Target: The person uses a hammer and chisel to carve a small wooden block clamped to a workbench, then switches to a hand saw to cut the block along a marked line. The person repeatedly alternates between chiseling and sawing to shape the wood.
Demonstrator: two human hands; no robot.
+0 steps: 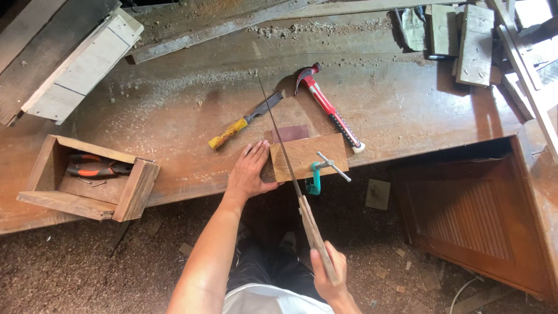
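Right hand (327, 268) clenched around the wooden handle of a handsaw (285, 152), blade running up and across the left edge of a wooden board (308, 156). Left hand (250, 170) released, flat with fingers spread, pressing the tabletop (174, 116) just beside the board and touching its left side. Board pinned at the tabletop's front edge by a teal clamp (317, 174). Just beyond: a red-handled hammer (328, 107), a yellow-handled blade (244, 122). Far left: an open wooden box (87, 177) holding orange-and-black pliers (96, 167). Sawdust scattered across the surface.
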